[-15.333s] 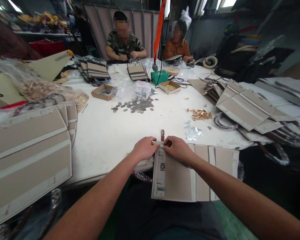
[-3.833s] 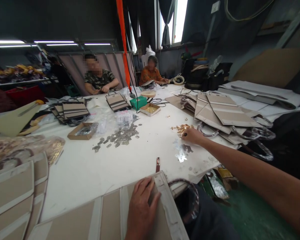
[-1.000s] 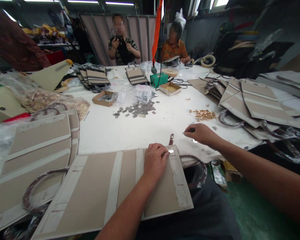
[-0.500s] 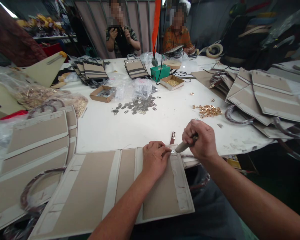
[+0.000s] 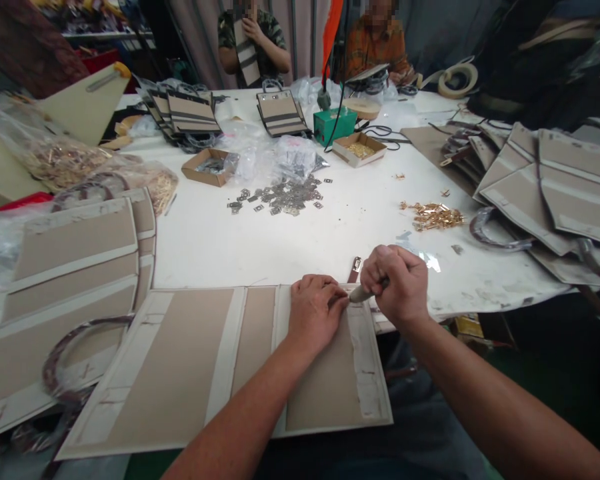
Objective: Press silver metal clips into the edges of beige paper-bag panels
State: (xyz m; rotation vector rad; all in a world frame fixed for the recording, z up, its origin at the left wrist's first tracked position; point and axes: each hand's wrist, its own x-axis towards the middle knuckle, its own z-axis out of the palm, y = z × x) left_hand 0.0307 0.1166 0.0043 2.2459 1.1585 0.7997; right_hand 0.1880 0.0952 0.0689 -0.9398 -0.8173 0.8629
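A large beige bag panel (image 5: 180, 373) with pale strips lies at the table's front edge. My left hand (image 5: 316, 307) rests on its upper right part, fingers pressed together near the far edge; what is under the fingertips is hidden. My right hand (image 5: 397, 283) is wrapped in a fist round a grey tapered tool (image 5: 361, 293). The tool's tip meets the panel right beside my left fingertips. Just beyond the panel's far edge a brown strap with a gold metal fitting (image 5: 357, 265) sticks out.
Loose grey metal plates (image 5: 293, 195) and gold fittings (image 5: 437, 217) lie mid-table. Behind them are a cardboard box (image 5: 207, 167), a shallow box (image 5: 359, 148) and a green device (image 5: 334, 127). Stacked bag panels stand left (image 5: 80, 260) and right (image 5: 580, 193). Two people sit opposite.
The view has shifted slightly. The tool leans lower, and the small metal plate seen beside my left fingertips is now mostly hidden. One person opposite has lifted a striped panel.
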